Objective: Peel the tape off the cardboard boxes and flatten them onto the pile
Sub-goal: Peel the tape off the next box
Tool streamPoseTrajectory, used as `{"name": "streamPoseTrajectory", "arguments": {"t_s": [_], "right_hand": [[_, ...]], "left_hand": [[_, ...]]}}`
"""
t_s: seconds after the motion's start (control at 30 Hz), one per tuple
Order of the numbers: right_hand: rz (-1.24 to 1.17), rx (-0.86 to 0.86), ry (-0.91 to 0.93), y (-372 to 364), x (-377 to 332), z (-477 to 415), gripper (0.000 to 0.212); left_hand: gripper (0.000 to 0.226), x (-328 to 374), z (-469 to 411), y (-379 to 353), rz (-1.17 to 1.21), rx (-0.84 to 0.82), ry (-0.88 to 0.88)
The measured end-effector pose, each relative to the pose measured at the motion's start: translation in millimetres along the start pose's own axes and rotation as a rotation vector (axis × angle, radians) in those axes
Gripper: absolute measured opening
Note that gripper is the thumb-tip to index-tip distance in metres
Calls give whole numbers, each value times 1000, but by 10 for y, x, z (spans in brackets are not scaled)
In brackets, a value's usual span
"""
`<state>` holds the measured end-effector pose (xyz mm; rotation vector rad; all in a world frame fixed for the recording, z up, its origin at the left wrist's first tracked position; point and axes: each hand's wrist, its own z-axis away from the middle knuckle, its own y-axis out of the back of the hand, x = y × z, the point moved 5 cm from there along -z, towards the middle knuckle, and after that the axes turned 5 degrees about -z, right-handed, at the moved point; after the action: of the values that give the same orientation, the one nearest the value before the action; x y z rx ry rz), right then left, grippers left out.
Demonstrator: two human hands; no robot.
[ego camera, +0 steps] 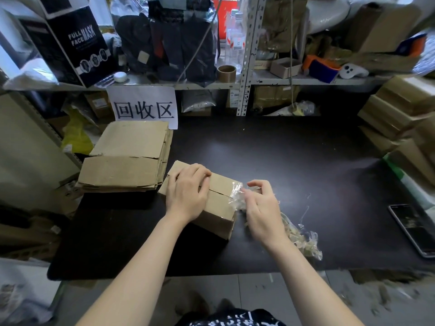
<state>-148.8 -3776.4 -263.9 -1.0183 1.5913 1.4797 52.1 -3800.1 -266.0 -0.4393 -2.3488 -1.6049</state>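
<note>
Black table (306, 161): pile (127, 156) beside box (219, 208), right hand (261, 208) pinching tape (235, 198), phone (412, 229) right.

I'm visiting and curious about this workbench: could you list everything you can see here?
cardboard box: one, brown, on the table under the left hand
tape: one strip, clear, peeling off the box's right end
flattened pile: one, brown, table's left rear
tape scraps: one wad, clear, right of the box
phone: one, dark, table's right edge
paper sign: one, white, behind the pile
tape roll: one, brown, on the shelf
table: one, black, below the shelf
left hand: one, bare, holding the box down
right hand: one, bare, grip pinching the tape
</note>
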Motion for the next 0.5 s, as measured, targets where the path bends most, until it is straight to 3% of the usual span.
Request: {"name": "streamPoseTrajectory", "arguments": {"t_s": [0.1, 0.3, 0.5], "right_hand": [[30, 69, 75, -26, 50, -27, 9], [101, 71, 71, -79, 42, -59, 19], [461, 113, 115, -149, -79, -81, 19]], "left_hand": [[30, -10, 73, 0, -45, -11, 9], [77, -21, 160, 56, -81, -55, -50], [92, -98, 154, 117, -69, -38, -49]]}}
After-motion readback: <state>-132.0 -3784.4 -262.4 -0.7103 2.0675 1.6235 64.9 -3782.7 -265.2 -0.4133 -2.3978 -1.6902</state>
